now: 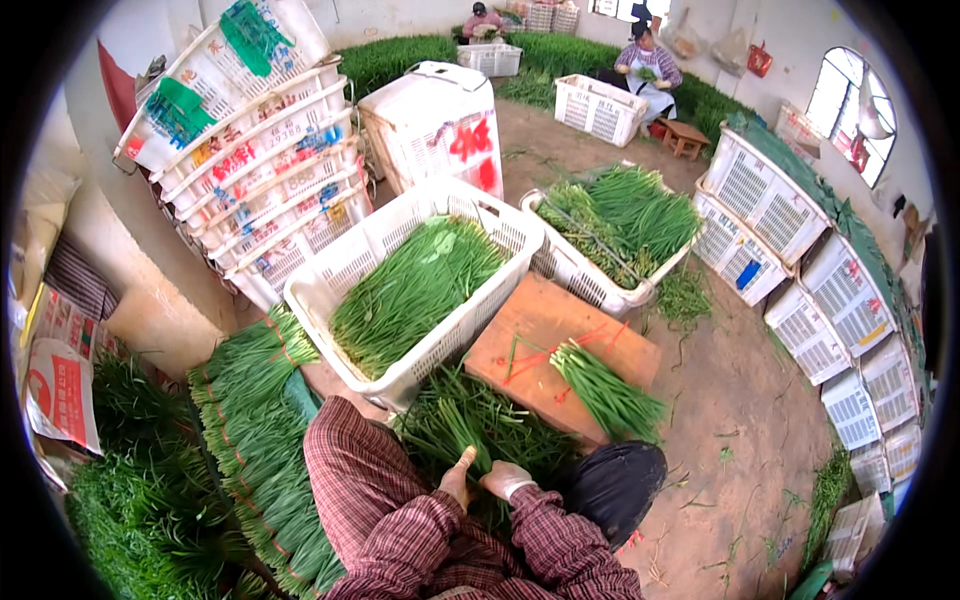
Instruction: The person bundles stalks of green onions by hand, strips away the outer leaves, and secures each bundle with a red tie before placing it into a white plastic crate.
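Note:
Between my knees lies a loose heap of green chives [520, 420]. My left hand [458, 480] is closed round a bunch of chives [462, 428] from that heap, with its thumb up along the stems. Close beside it, my right hand [507, 480] is closed at the same bunch; its fingertips are partly hidden among the leaves. Just ahead stands a low wooden block [530, 315]. On the block rest a bundle of chives [610, 392] with its pale ends toward the upper left, and several thin red ties [535, 362].
A white crate of chives [400, 375] stands ahead, another crate of chives [630, 296] to its right. Tied bundles [250, 450] line my left. Nested crates [250, 180] tower at the left; stacked crates [825, 330] curve along the right. Two people [648, 72] sit at the back.

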Demonstrator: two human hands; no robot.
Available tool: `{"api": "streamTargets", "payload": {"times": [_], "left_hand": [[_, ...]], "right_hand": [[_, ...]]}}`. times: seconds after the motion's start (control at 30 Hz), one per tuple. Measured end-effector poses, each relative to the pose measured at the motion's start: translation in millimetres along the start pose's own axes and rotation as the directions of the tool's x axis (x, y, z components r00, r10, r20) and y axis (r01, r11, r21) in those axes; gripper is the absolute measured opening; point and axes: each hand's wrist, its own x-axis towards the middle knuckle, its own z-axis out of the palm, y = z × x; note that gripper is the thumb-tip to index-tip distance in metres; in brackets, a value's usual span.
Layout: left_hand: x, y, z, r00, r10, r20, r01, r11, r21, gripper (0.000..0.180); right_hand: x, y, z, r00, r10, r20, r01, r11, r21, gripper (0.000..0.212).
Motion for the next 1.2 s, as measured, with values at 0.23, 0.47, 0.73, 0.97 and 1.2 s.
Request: {"api": "streamTargets", "payload": {"times": [0.23,0.47,0.73,0.97,1.2], "left_hand": [[-1,-9,9,0.983,0.033,0.182,-0.027,0.999,-0.037,0.067],[-38,15,20,0.980,0.121,0.157,-0.092,0.980,-0.176,0.036],[-108,56,18,0.841,0.515,0.164,-0.534,0.840,0.100,0.029],[-124,51,9,0.726,0.594,0.346,-0.677,0.705,0.210,0.040],[-169,60,8,0.842,0.288,0.457,-0.485,0.776,0.405,0.024]], "right_hand": [[-15,-21,-2,0.987,-0.127,-0.094,0.109,0.979,-0.174,0.040],[-75,-45,-21,0.928,-0.337,-0.157,0.289,0.920,-0.264,0.071],[-106,-28,-68,0.942,-0.335,-0.027,0.319,0.865,0.388,0.080],[-77,-67,-28,0.862,-0.504,-0.049,0.248,0.336,0.908,0.074],[-72,-94,-57,0.852,-0.333,-0.403,0.302,-0.315,0.900,0.049]]}}
